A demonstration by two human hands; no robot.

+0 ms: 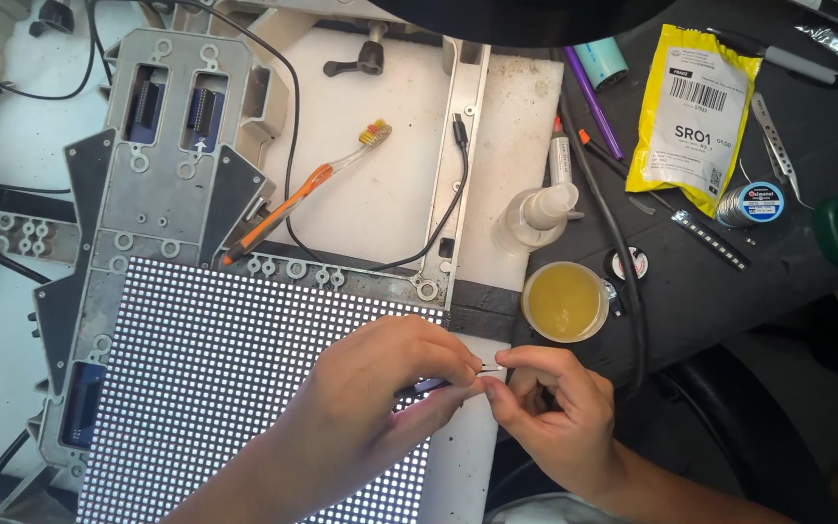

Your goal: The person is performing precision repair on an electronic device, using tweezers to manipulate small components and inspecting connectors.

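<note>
At the right edge of the lit white-dotted LED matrix panel (pixel 244 378) | left hand (pixel 390 378) and right hand (pixel 550 408) fingertips meet, pinching a thin dark pin-like part (pixel 490 369) | long axis runs left-right between them | round yellow-liquid cup (pixel 564 301) just beyond on tabletop (pixel 826 146)
</note>
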